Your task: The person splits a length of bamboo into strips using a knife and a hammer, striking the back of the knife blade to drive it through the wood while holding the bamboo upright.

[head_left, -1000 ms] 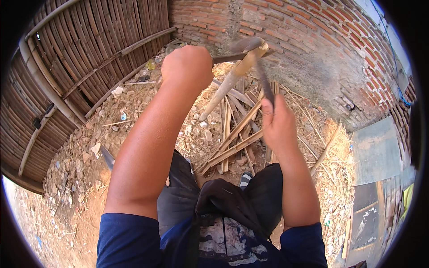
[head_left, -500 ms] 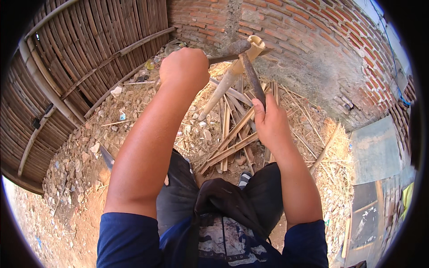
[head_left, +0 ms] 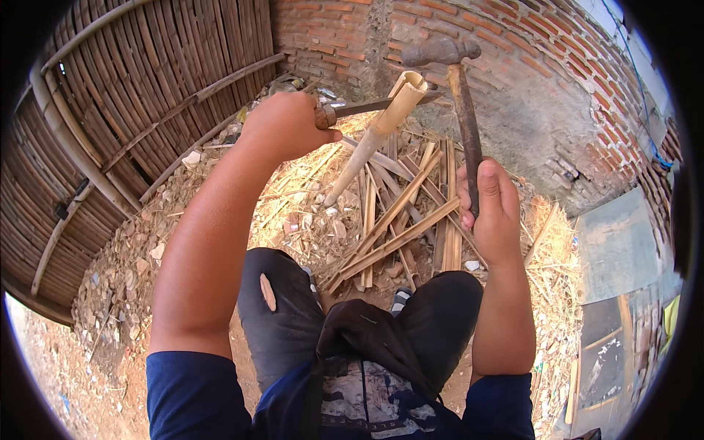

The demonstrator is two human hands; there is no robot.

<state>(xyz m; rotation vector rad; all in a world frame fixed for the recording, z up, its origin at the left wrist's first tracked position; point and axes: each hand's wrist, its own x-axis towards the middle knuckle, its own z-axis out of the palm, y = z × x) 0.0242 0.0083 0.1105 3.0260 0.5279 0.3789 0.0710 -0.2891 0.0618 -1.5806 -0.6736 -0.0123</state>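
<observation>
My left hand (head_left: 282, 126) is closed round the wooden handle of a machete (head_left: 361, 108). Its dark blade runs to the right into the upper part of an upright, slightly leaning bamboo pole (head_left: 381, 123), and the tip sticks out on the far side. The pole's hollow top end is split where the blade enters. In my right hand (head_left: 497, 209) is a hammer (head_left: 466, 110), gripped near the bottom of its wooden handle. The hammer's metal head is raised above and right of the pole, apart from the blade.
Several split bamboo strips (head_left: 400, 238) lie in a heap before my knees, among straw and stones. A slatted bamboo wall (head_left: 169, 81) stands at the left. Behind the pole rises a brick wall (head_left: 506, 81); grey sheets (head_left: 616, 246) lean at the right.
The hammer has come up off the blade and swung to the right with my right hand. The machete sits lower in the pole, and my left hand has shifted down and left.
</observation>
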